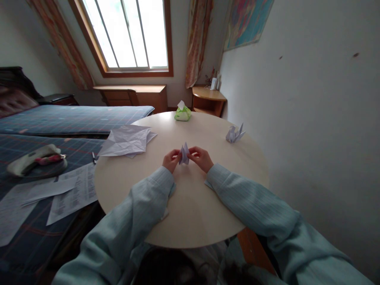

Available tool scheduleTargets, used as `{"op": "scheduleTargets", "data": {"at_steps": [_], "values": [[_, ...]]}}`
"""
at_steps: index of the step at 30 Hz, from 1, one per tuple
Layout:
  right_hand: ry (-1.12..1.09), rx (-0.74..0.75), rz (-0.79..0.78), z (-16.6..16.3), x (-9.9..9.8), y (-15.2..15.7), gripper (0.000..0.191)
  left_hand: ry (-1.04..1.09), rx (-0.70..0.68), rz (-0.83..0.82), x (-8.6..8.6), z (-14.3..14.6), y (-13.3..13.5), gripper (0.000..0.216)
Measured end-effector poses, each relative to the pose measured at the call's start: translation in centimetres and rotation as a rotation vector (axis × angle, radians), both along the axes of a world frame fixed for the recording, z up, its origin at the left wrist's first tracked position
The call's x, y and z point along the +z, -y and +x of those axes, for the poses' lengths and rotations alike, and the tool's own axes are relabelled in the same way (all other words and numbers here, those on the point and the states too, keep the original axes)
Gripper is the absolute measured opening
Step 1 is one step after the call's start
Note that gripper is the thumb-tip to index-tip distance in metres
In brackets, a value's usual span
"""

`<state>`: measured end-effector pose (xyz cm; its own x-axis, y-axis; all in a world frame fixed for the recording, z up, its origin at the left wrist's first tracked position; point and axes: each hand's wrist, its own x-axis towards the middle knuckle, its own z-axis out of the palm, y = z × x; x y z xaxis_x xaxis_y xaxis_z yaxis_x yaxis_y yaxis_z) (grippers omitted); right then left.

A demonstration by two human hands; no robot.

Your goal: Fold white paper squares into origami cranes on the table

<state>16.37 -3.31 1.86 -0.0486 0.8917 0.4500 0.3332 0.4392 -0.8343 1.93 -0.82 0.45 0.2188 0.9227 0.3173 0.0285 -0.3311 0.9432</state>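
Okay, my left hand (171,159) and right hand (202,158), nearly closed, pinch the folded paper (184,153); light pressure should keep it crisp.

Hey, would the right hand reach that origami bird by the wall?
Probably yes: the right hand seems fairly near the origami bird, with nothing blocking the way. But it's pinching the small folded paper, so it'd likely have to let go first.
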Motion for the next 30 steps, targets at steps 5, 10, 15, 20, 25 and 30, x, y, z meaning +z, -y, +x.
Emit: {"op": "scheduleTargets", "data": {"at_steps": [5,10,15,20,25,30], "values": [[0.028,-0.012,0.131,0.06,0.44,0.37,0.018,0.005,-0.044,0.014,-0.03,0.09,0.08,0.019],[0.049,-0.067,0.18,-0.01,0.39,0.38,0.016,-0.044,0.001,0.03,-0.46,0.17,-0.24,0.014],[0.038,-0.079,0.182,-0.17,0.41,0.39,0.017,-0.077,-0.014,0.052,-0.65,0.13,-0.3,0.015],[0.04,-0.143,0.152,-0.19,0.32,0.26,0.022,-0.098,-0.011,0.064,-0.76,0.13,-0.27,0.016],[0.172,-0.122,0.179,-0.05,0.16,0.12,0.011,-0.106,0.005,0.07,-0.77,0.07,-0.42,0.016],[0.255,-0.1,0.124,0.41,-0.02,-0.39,0.011,-0.129,0.042,0.049,-0.55,-0.15,-0.66,0.013]]}}
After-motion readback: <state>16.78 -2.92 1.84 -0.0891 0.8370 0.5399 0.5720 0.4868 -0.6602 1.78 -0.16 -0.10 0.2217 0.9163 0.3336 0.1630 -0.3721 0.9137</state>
